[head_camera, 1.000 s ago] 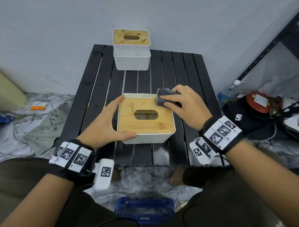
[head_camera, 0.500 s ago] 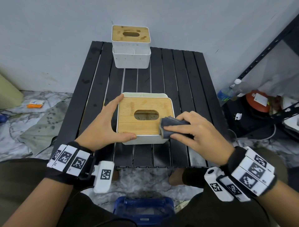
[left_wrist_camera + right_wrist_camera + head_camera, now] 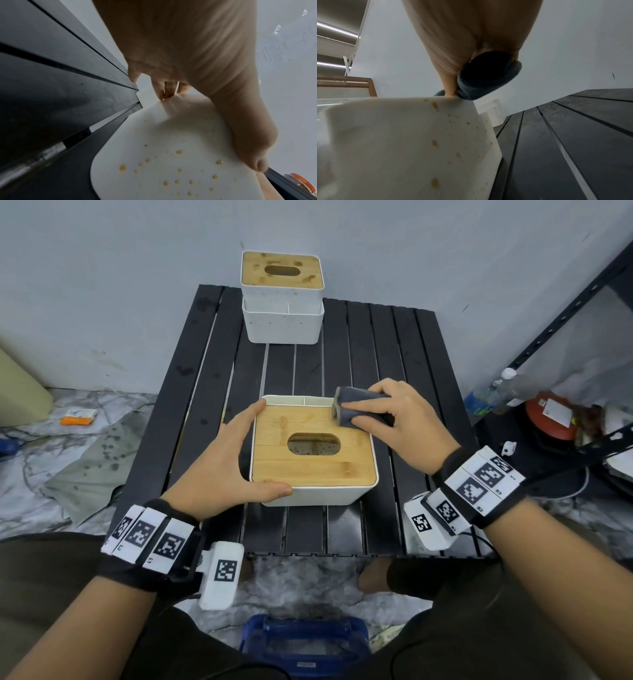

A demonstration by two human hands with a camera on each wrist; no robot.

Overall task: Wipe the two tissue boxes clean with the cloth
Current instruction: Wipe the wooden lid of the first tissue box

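Observation:
A white tissue box with a bamboo lid (image 3: 313, 455) sits on the black slatted table (image 3: 404, 344). Its white side (image 3: 171, 155) (image 3: 399, 142) is speckled with yellow-brown spots. My left hand (image 3: 236, 460) grips the box's left side, thumb along the front edge and fingers at the far left corner. My right hand (image 3: 397, 422) holds a folded dark grey cloth (image 3: 349, 409) (image 3: 488, 79) and presses it on the lid's far right corner. A second white tissue box (image 3: 282, 299) (image 3: 493, 112) with a stained bamboo lid stands at the table's far edge by the wall.
To the right stand a black metal rack (image 3: 561, 313), a plastic bottle (image 3: 489, 395) and a red-lidded object (image 3: 551, 416). A blue plastic item (image 3: 305, 642) lies on the floor between my knees. On the left floor lie a grey cloth (image 3: 92, 467) and an orange packet (image 3: 78, 416).
My right hand slid the cloth from the lid's far right corner down to the near right corner, then back up to the far right corner. The left hand kept its grip on the box.

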